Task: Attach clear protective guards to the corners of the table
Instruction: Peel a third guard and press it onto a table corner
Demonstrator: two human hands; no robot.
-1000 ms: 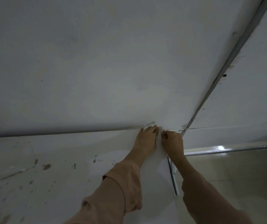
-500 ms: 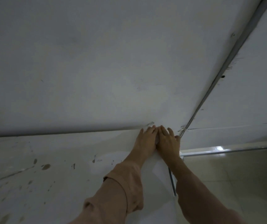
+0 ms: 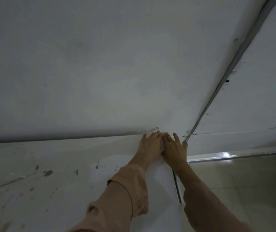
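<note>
Both grips are spread flat, fingers straight, nothing pinched. The left grip (image 3: 150,144) lies palm-down on the white tabletop (image 3: 67,164), its fingers close together and reaching the far edge where the tabletop meets the white wall (image 3: 100,64). The right grip (image 3: 174,150) lies just beside it, touching along the index fingers, with fingers fanned and the thumb out toward the foot of a metal strip (image 3: 230,69).

Between the two grips I see a pale, glossy patch, which I take for the clear guard (image 3: 162,146). It sits at the far right corner of the tabletop, and the hands cover most of it, so I cannot tell its shape. A small clear scrap (image 3: 155,129) shows just beyond the left fingertips, on the seam with the wall.

A rolled peach sleeve (image 3: 128,186) covers the left forearm; the right forearm (image 3: 200,198) is bare. Brownish stains (image 3: 47,172) spot the tabletop well to the left. The metal strip climbs the wall diagonally to the upper right. Lower right lies a tiled floor (image 3: 251,190), with a horizontal metal rail (image 3: 234,156) along its far side.
</note>
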